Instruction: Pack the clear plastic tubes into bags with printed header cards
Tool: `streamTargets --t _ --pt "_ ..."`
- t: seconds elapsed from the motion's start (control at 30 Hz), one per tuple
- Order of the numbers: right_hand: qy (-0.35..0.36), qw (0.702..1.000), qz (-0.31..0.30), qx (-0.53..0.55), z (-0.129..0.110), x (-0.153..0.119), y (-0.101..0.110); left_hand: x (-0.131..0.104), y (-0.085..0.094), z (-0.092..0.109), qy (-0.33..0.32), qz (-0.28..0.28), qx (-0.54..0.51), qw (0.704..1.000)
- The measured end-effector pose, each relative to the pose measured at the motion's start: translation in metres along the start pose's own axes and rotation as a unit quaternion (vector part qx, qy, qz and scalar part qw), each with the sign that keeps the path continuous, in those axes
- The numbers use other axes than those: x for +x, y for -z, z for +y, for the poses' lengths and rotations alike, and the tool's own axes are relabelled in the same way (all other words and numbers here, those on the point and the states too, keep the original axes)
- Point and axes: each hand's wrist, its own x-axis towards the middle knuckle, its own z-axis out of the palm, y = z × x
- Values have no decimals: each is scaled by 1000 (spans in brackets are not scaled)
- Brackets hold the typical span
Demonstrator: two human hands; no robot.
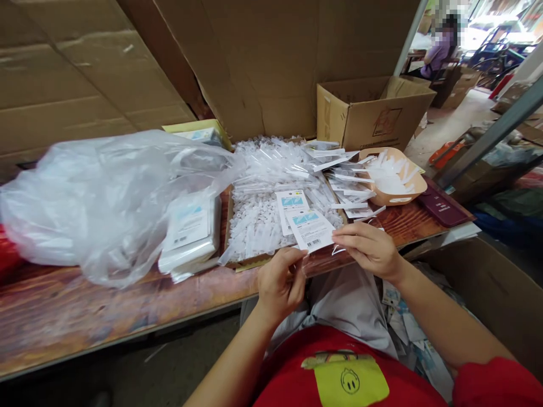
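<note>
A white printed card (311,230) with a blue picture is tilted between my two hands, over the front of a tray. My right hand (371,249) is closed, its fingertips at the card's right edge. My left hand (283,282) pinches the edge of a clear plastic bag (326,263), which stretches between the hands below the card. Whether the card is partly inside the bag, I cannot tell. Behind it a second printed card (285,217) lies on a heap of small clear plastic pieces (263,220) filling the shallow cardboard tray (229,217).
Left stands a stack of bagged cards (190,232) beside a large translucent plastic bag (93,203). Filled packets (350,189) lie right, near a peach basket (399,199) of plastic strips and a dark red case (443,203). An open carton (377,118) stands behind; a person (439,53) sits far off.
</note>
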Motion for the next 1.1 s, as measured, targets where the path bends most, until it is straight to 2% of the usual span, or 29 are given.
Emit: streamTargets --t 0.1,0.27,0.33,0.43,0.53,0.63,0.73,0.83,0.93,1.1 --pt "-14 1000 3 23 -5 -2 0 0 9 -1 16 -37 -29 999" --pt "-27 998 -9 52 -14 -9 0 -3 21 1 -5 -82 -66 994" --pt "-55 995 -4 77 -17 -12 -2 -7 24 2 1 -89 -91 992" --pt "-131 981 33 137 -20 -18 -8 -15 27 3 52 -86 -132 986" --pt "-189 962 62 189 -22 -23 -16 -21 28 3 134 -67 -174 973" --pt "-212 954 55 204 -24 -28 -21 -23 28 2 233 -49 -236 942" --pt "-227 953 55 191 -27 -33 -25 -26 26 1 354 -61 -305 882" --pt "-247 947 85 188 -30 -38 -30 -29 20 3 452 -75 -333 824" --pt "-275 931 112 210 -29 -43 -35 -30 13 6 489 -65 -333 803" --pt "-354 886 95 284 -25 -46 -33 -26 9 9 505 -58 -337 793"
